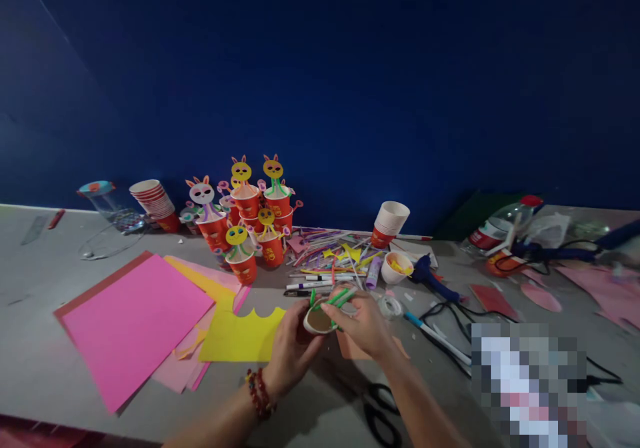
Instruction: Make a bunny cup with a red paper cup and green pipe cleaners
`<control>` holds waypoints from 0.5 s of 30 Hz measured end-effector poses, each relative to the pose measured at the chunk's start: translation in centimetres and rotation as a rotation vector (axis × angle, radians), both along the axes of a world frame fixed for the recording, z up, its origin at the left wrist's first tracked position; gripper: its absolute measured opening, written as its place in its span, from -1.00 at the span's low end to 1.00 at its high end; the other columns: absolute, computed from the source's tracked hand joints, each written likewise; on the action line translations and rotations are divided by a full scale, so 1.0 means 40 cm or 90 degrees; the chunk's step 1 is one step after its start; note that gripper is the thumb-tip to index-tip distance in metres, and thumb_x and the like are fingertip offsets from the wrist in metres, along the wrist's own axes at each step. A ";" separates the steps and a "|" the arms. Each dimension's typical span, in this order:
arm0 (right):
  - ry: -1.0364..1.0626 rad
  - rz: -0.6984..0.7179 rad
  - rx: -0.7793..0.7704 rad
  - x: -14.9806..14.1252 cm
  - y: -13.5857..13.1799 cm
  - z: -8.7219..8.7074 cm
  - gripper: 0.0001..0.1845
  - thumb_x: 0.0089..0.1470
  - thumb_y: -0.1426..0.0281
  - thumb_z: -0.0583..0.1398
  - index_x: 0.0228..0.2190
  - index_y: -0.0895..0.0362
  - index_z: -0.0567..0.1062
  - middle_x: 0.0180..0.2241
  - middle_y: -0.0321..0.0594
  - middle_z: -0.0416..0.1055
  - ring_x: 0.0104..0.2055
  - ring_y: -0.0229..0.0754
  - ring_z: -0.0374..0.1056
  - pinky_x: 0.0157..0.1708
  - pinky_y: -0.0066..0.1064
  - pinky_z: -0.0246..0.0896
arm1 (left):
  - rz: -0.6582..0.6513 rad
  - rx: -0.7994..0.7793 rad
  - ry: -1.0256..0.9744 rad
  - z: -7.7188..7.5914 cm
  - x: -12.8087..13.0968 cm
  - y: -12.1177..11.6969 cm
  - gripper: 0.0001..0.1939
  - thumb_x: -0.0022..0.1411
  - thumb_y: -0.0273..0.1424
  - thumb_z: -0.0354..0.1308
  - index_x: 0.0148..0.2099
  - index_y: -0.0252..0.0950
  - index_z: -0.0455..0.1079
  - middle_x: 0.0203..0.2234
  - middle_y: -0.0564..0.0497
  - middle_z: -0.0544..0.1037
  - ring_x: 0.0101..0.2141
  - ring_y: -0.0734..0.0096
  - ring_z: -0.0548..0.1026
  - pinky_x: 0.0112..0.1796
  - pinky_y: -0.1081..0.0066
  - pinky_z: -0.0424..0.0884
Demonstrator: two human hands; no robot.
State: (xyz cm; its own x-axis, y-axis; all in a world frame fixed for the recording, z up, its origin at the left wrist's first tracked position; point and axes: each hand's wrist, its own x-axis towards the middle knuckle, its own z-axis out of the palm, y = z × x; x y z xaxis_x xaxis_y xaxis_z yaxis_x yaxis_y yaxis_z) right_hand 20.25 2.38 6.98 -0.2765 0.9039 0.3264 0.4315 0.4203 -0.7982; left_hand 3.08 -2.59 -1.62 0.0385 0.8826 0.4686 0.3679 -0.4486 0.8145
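Observation:
My left hand (293, 345), with a beaded bracelet on its wrist, is wrapped round a small paper cup (320, 322). The cup's round face is tilted towards me. Green strips (342, 297), perhaps pipe cleaners or straws, stand at its rim. My right hand (367, 321) pinches at these strips on the cup's right side, its thumb over the rim. Below my hands lie black-handled scissors (381, 415) and a piece of orange paper (351, 347). Yellow paper (240, 337) with a scalloped edge is beside my left hand.
Several red cups with animal faces (241, 268) stand behind, left of a pile of coloured sticks (320, 251). Pink paper (140, 328) lies left. Stacked cups (393, 219), a cup of yellow scraps (397, 268), a blue glue gun (435, 281) with black cables and a bottle (505, 225) are right.

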 end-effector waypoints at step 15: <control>0.043 -0.010 -0.020 -0.017 -0.003 0.000 -0.86 0.05 0.29 0.26 -0.47 0.08 0.55 -0.37 -0.17 0.57 -0.25 -0.03 0.49 -0.17 -0.23 0.36 | 0.021 0.026 0.012 0.021 0.000 0.004 -0.51 0.24 -0.36 0.20 0.19 -0.20 0.21 0.02 -0.17 0.51 -0.01 0.15 0.53 -0.03 0.16 0.49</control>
State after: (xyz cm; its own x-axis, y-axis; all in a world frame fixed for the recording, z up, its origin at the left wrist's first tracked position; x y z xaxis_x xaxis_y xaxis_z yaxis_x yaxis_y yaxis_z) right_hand 19.58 2.28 6.98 -0.2410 0.9179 0.3153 0.3827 0.3884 -0.8383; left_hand 3.06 -2.43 -0.78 0.0194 0.8635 0.5041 0.3985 -0.4691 0.7882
